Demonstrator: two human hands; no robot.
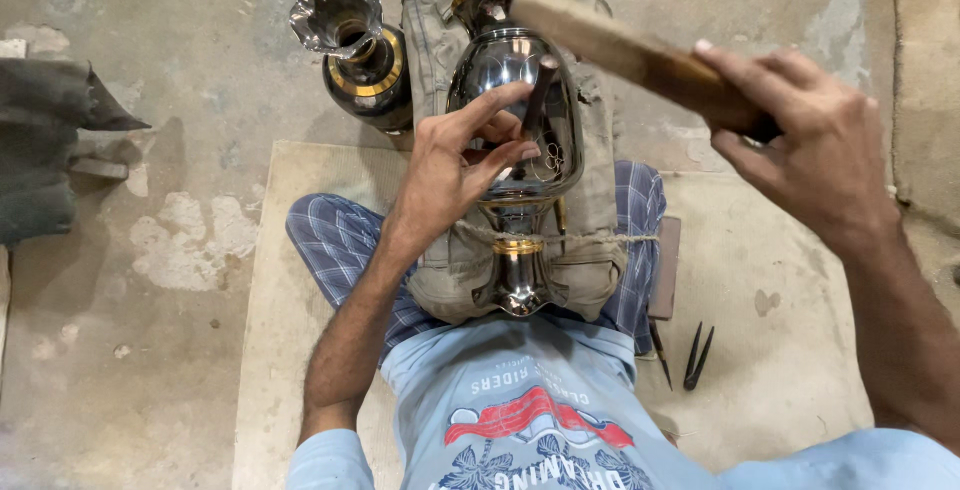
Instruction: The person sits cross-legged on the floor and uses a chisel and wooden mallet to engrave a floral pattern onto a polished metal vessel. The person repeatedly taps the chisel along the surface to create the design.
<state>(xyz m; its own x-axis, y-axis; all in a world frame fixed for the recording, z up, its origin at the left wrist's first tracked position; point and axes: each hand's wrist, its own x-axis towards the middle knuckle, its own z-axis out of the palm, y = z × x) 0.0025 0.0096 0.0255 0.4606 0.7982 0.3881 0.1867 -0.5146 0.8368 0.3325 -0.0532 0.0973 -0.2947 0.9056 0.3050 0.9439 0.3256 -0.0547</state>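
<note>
The vase (515, 100) lies on its side across my lap, on a folded khaki cloth (590, 250), its gold-rimmed mouth pointing away from me and its foot toward my belly; a cord (600, 238) crosses the cloth at the vase's narrow neck. My left hand (450, 165) rests on the vase's shiny belly, thumb and fingers pinching a thin dark punch (538, 95) that stands tip-down on the metal. My right hand (810, 145) is raised to the right of the vase, fingers wrapped tight around a wooden mallet (620, 45) whose head hangs over the vase's mouth. Left of the vase, just beside it, a second vase (355, 45) with a fluted lip stands upright on the floor. Right of the vase, on the mat (780, 370), lie a few dark pointed tools (695, 355).
</note>
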